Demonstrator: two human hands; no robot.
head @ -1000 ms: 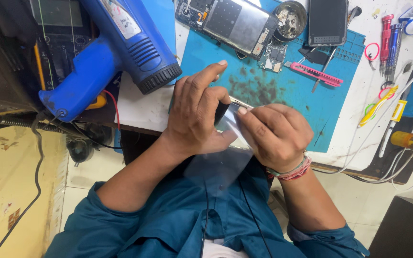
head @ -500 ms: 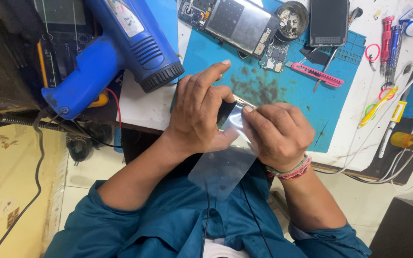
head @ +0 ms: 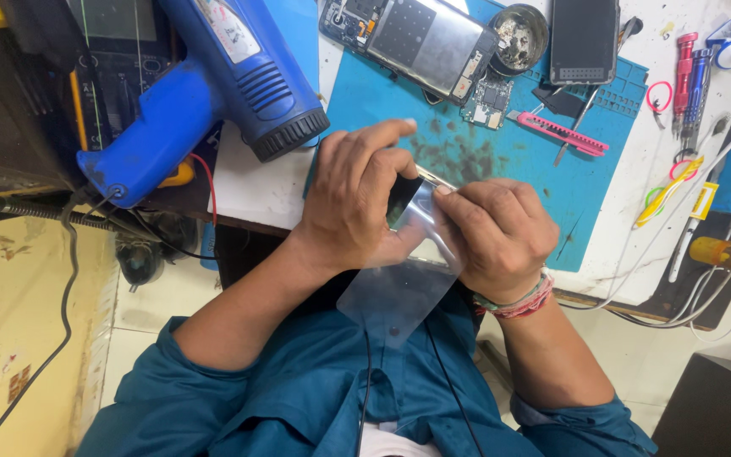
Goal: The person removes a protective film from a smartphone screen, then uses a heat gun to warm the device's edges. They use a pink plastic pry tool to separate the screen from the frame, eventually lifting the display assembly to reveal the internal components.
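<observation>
My left hand [head: 357, 199] grips a dark phone [head: 403, 201] at the near edge of the blue work mat [head: 501, 161]. My right hand [head: 501, 233] pinches a clear protective film [head: 399, 296] that is partly pulled off the phone's face. The loose end of the film hangs down over my teal shirt. Most of the phone is hidden between my two hands.
A blue heat gun [head: 205, 93] lies at the left of the bench. An opened phone body [head: 425, 34], a small circuit board [head: 491, 100], a round tin [head: 518, 25], a dark screen panel [head: 584, 38], a pink tool [head: 560, 133], screwdrivers [head: 691, 72] and cables [head: 687, 262] lie on the bench.
The clear film has been peeled further off the phone and hangs lower over my shirt. More of the dark screen shows between my hands. Both hands stay in place.
</observation>
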